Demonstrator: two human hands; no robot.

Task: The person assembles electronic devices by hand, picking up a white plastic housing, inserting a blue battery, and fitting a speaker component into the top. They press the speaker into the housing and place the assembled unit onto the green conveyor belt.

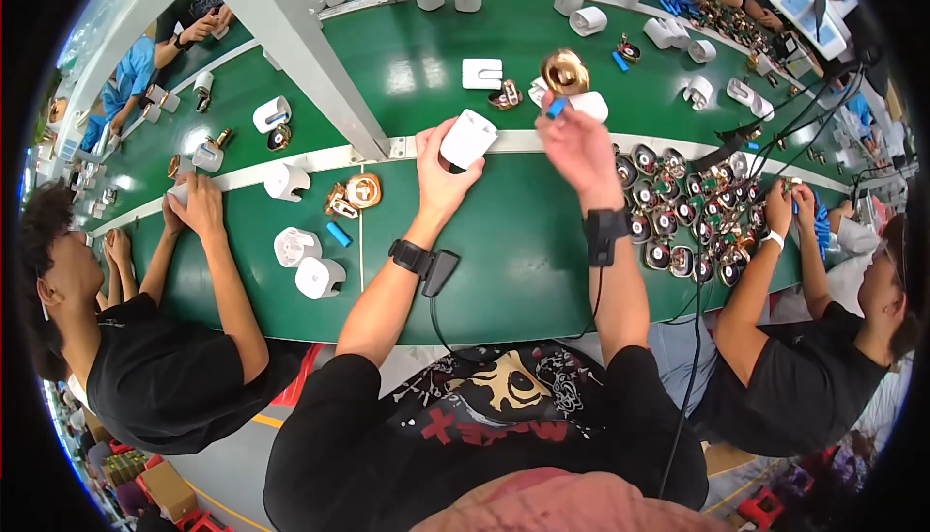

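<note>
My left hand (441, 178) is closed round a white plastic housing (469, 139), held tilted above the near rail of the belt. Over that rail, my right hand (583, 152) pinches a small blue cylindrical battery (555, 108). Just beyond those fingers is a round, shiny gold-coloured part (565, 73); whether it is joined to the battery I cannot tell. A white housing (588, 106) lies partly hidden behind the right fingers. Left of it on the belt are a small circuit assembly (505, 96) and a flat-looking white housing (482, 74).
Many round circuit assemblies (683, 210) are heaped right of my right forearm. White housings (320, 278), a blue battery (338, 234) and gold-and-white parts (363, 190) lie left. A metal post (300, 47) rises at the belt. Co-workers sit at both sides; black cables (699, 319) hang at right.
</note>
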